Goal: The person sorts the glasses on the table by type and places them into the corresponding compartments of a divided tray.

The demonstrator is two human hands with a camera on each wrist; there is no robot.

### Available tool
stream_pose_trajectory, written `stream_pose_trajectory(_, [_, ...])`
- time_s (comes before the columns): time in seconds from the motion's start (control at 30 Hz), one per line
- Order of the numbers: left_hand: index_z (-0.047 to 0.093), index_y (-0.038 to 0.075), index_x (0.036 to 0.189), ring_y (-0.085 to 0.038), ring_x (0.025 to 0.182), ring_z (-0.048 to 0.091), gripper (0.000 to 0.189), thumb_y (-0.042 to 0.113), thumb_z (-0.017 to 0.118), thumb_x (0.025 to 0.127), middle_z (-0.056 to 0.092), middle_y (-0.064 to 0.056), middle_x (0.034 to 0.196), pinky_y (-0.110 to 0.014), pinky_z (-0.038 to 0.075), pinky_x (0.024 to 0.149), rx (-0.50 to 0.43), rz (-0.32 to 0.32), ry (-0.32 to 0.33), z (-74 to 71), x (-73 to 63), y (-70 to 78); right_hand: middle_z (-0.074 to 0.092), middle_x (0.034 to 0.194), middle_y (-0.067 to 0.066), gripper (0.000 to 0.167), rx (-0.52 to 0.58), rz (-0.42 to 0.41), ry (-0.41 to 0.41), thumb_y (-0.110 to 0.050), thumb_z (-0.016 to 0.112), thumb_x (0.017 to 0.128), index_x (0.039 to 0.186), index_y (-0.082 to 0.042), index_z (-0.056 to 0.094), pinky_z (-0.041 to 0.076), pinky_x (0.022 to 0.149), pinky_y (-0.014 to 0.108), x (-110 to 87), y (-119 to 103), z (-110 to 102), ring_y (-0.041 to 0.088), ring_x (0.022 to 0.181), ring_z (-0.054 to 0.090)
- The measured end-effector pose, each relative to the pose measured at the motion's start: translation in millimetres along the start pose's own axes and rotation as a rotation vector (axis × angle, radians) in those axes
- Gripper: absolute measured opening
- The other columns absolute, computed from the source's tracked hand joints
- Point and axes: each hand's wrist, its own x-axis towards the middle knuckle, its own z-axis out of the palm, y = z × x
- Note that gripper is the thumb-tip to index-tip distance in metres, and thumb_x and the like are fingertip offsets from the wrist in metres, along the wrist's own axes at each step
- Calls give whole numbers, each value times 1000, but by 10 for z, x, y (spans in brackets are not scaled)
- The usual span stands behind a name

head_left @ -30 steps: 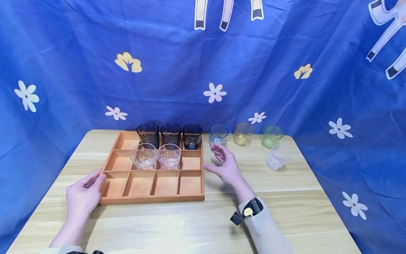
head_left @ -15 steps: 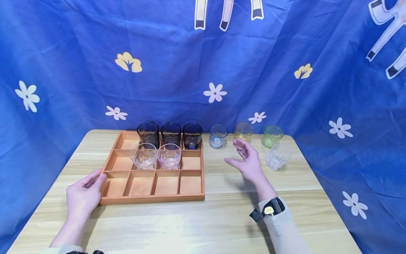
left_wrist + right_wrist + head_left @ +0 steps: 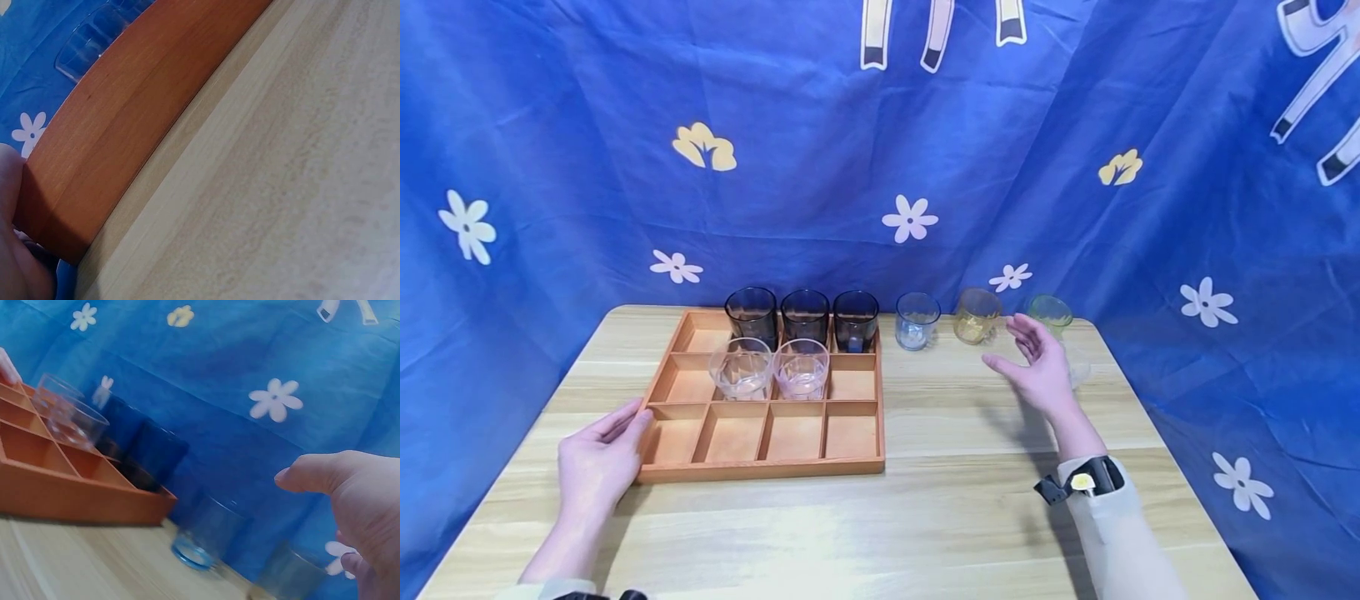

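My left hand (image 3: 597, 458) grips the left side of a divided wooden tray (image 3: 760, 473), thumb on its edge; the left wrist view shows the tray's outer wall (image 3: 131, 119) beside that hand. Three dark glasses (image 3: 805, 317) stand in the tray's back row. In the middle row are a clear glass (image 3: 741, 371) and a pale pinkish one (image 3: 801, 371). My right hand (image 3: 1041, 371), thumb and fingers spread with nothing between them, hovers at the table's right. It overlaps a green glass (image 3: 1051, 308) and mostly hides a clear faceted glass (image 3: 1078, 365).
Between tray and right hand, a light-blue glass (image 3: 916, 323) and a yellow glass (image 3: 976, 318) stand along the back of the wooden table (image 3: 850, 542). A blue patterned curtain (image 3: 790, 208) hangs behind and around the table.
My right hand has moved rightward from beside the tray, past the blue and yellow glasses, to in front of the green and clear ones. The left hand and tray stay put.
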Motion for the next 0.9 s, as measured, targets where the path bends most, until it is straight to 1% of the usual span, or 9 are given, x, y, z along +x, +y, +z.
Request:
stream_pose_trajectory(0.17, [71, 6, 137, 21, 86, 59, 45, 31, 77, 100, 73, 18, 109, -4, 49, 69, -31, -12, 0, -7, 5, 1, 57, 148, 23, 79, -21, 48, 48, 9, 87, 82, 149, 10, 46, 39, 120, 39, 34, 15, -165, 33, 138, 52])
stream_pose_trajectory(0.23, [71, 7, 137, 21, 86, 59, 45, 31, 78, 99, 72, 20, 108, -4, 49, 70, -33, -14, 3, -7, 7, -1, 57, 148, 22, 79, -27, 65, 60, 8, 87, 82, 150, 9, 46, 39, 120, 39, 44, 24, -220, 32, 138, 53])
stream_pose_trajectory(0.3, [71, 7, 136, 20, 87, 60, 44, 31, 77, 100, 73, 15, 111, -5, 49, 70, -23, -6, 3, -4, 4, -4, 57, 148, 22, 79, -44, 72, 71, 6, 87, 83, 150, 10, 45, 39, 120, 41, 48, 32, -278, 33, 138, 53])
stream_pose_trajectory(0.4, [71, 9, 136, 20, 87, 60, 44, 32, 77, 100, 73, 11, 114, -5, 50, 69, -18, -11, 4, 1, 1, -5, 57, 147, 22, 80, -64, 79, 84, 4, 88, 84, 151, 9, 45, 38, 120, 44, 49, 62, -366, 35, 139, 51])
stream_pose_trajectory(0.47, [71, 8, 136, 20, 88, 60, 44, 31, 77, 100, 73, 12, 113, -5, 50, 70, -21, -13, 5, 2, -2, -7, 55, 149, 23, 82, -90, 79, 89, 3, 88, 84, 153, 8, 43, 38, 120, 44, 47, 96, -438, 36, 140, 50])
stream_pose_trajectory(0.6, [71, 9, 137, 19, 90, 61, 45, 32, 77, 99, 73, 17, 111, -4, 49, 71, -34, -28, -1, -2, 4, -3, 54, 150, 26, 84, -148, 70, 119, 3, 89, 83, 153, 8, 43, 38, 120, 43, 39, 164, -596, 37, 142, 48])
stream_pose_trajectory(0.73, [71, 9, 138, 18, 93, 62, 46, 33, 77, 99, 73, 15, 113, -4, 49, 73, -47, -34, -7, -10, 10, 11, 54, 151, 26, 84, -193, 82, 164, 2, 90, 82, 153, 7, 45, 37, 121, 44, 29, 231, -757, 37, 143, 48])
stream_pose_trajectory(0.9, [71, 9, 137, 18, 91, 62, 44, 31, 78, 99, 74, 14, 111, -4, 50, 72, -56, -31, -1, -13, 4, 9, 50, 156, 24, 86, -230, 123, 170, -1, 89, 84, 156, 5, 42, 34, 123, 46, 16, 364, -942, 38, 146, 44])
